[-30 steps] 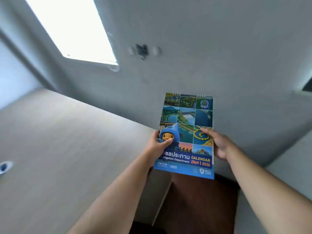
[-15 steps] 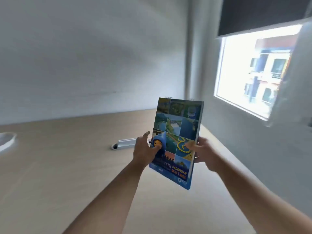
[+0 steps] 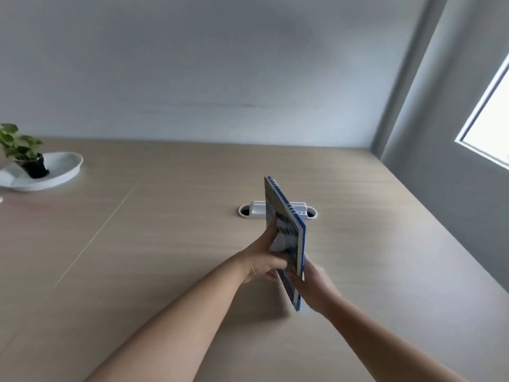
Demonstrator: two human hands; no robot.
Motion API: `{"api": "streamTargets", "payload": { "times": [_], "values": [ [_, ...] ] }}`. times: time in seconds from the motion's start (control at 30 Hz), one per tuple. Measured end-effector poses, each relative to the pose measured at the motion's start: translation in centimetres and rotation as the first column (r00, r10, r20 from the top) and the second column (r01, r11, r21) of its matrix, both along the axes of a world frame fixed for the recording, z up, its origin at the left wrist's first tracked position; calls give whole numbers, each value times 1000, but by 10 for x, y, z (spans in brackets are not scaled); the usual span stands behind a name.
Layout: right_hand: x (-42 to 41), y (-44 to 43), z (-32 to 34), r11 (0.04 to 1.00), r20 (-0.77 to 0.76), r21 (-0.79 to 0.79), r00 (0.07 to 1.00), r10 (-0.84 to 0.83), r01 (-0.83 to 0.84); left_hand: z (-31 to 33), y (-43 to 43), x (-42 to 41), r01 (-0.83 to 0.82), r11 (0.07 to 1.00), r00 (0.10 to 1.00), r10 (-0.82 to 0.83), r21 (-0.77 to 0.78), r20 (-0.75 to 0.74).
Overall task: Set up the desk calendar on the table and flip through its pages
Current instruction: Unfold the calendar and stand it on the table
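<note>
The desk calendar [image 3: 286, 232] is a flat blue spiral-bound booklet with a photo cover. It is held upright and turned almost edge-on to me above the light wooden table [image 3: 165, 244], its spiral binding at the top. My left hand [image 3: 265, 260] grips its left face, fingers on the cover. My right hand [image 3: 314, 288] holds its lower right side from behind and is partly hidden by the calendar. The calendar is closed, and I cannot tell whether its bottom corner touches the table.
A white cable grommet [image 3: 250, 210] is set into the table just behind the calendar. A white dish [image 3: 60, 168] with a small potted plant [image 3: 20, 150] stands at the far left. A grey wall runs behind; a window [image 3: 490, 133] is at the right.
My view has dropped from the ceiling to the table. The calendar has come down and turned from facing me to nearly edge-on, still held in both hands.
</note>
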State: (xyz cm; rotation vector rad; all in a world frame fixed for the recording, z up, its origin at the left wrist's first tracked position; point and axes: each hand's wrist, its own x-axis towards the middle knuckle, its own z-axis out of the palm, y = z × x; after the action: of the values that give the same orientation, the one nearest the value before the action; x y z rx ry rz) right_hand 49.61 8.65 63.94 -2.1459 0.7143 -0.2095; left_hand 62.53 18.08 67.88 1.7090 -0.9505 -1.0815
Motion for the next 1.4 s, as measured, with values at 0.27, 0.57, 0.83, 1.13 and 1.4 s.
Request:
{"api": "streamTargets", "payload": {
  "times": [0.27,0.57,0.83,1.13,1.4],
  "values": [
    [16,-40,-18,977,-83,-47,975,205,-209,-7,-18,9,-15,998,999,12,-57,-50],
    [13,-61,-17,939,-79,-223,965,249,-260,-15,-47,-7,-108,993,950,89,48,299],
    [12,-74,-19,918,-62,-321,973,223,-231,-12,-61,-18,-204,974,866,135,94,482],
    [0,-85,-22,913,-44,-382,990,137,-144,-8,-73,-19,-194,972,800,81,129,594],
    [-16,-113,-34,956,-257,-294,965,-56,-22,-20,-93,-31,-103,979,726,-48,177,686]
  ]
}}
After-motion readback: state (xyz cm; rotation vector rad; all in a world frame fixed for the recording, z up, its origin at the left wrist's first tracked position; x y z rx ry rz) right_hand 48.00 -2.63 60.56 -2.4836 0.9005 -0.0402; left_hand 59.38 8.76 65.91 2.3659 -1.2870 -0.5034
